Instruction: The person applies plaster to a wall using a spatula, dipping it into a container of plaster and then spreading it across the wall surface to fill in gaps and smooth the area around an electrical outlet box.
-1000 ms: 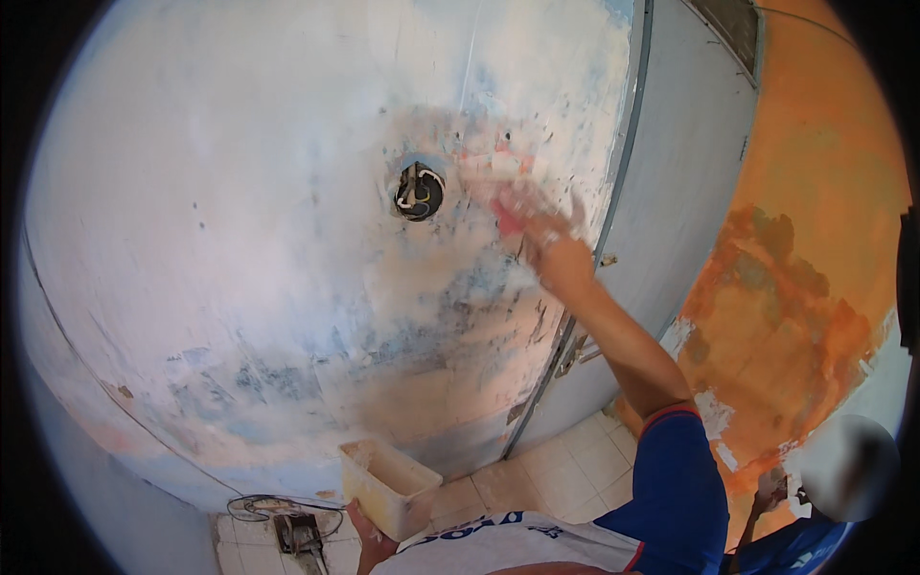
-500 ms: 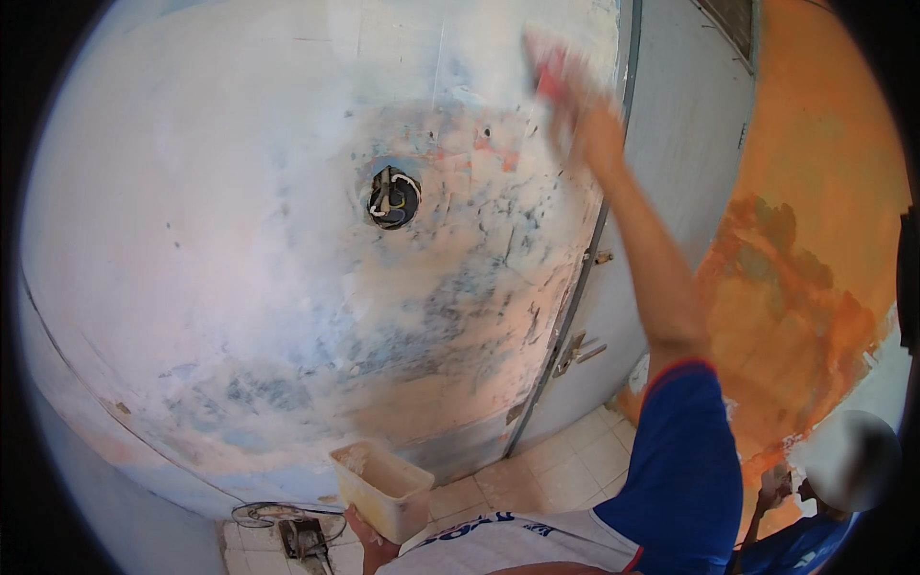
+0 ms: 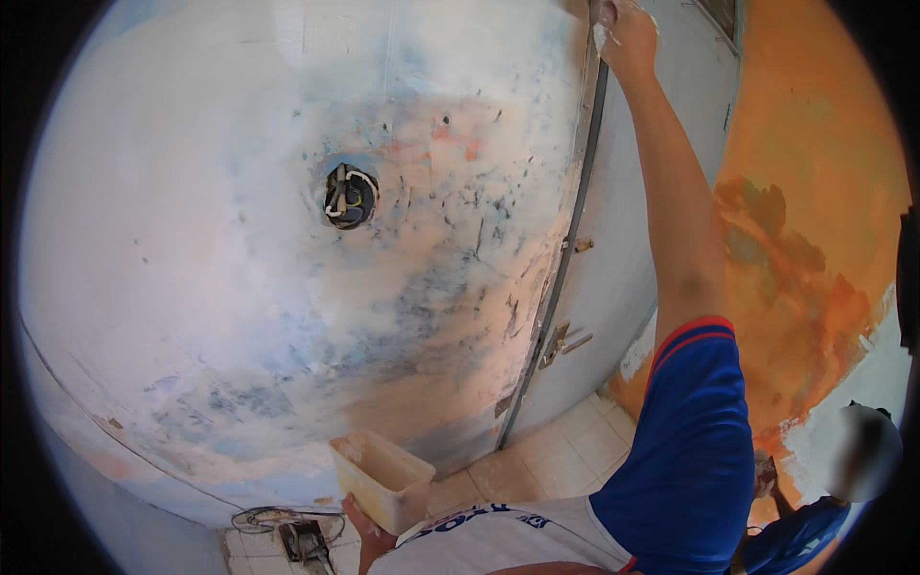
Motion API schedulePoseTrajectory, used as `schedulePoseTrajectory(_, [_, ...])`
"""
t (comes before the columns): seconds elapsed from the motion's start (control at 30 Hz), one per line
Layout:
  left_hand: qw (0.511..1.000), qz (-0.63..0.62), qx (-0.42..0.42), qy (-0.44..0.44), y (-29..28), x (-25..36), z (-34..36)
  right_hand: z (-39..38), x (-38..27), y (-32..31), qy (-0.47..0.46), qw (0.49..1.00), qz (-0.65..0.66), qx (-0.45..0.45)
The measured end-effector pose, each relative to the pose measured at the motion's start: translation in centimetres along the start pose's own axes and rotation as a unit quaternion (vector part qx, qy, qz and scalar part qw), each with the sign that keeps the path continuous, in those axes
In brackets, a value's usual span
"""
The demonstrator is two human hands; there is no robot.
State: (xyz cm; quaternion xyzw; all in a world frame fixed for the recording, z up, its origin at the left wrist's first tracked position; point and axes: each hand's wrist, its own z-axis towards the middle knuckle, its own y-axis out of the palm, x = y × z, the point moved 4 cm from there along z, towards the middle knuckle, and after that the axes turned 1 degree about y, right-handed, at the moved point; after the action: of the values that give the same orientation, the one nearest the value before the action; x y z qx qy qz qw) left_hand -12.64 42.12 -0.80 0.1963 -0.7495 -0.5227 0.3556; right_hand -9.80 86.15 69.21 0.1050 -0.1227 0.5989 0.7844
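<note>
The right hand (image 3: 628, 34) is raised high at the top edge of the view, fingers closed around a small tool (mostly hidden, kind unclear) pressed where the patchy white wall (image 3: 240, 240) meets the door frame (image 3: 565, 249). The left hand (image 3: 362, 525) grips a cream rectangular tub (image 3: 381, 479) from below, low by the chest, just off the wall. A round wall hole with wires (image 3: 349, 195) sits well left of the frame. Tiled floor (image 3: 565, 450) lies open below the grey door (image 3: 632, 240).
</note>
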Motion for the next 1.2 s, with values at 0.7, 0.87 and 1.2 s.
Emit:
schedulePoseTrajectory(0.7, [1.0,-0.017,0.009,0.002,0.0,-1.6,0.5,4.4,4.5,0.5,0.011,0.999,-0.033,-0.03])
schedulePoseTrajectory(0.87, [1.0,-0.021,0.01,0.017,1.3,-1.1,0.6,-6.8,2.7,1.7,-0.005,0.998,0.011,-0.066])
schedulePoseTrajectory(1.2, [0.999,-0.041,0.015,0.011,2.6,-2.0,0.3,-3.8,-0.4,-3.0,-0.024,0.992,0.125,0.006])
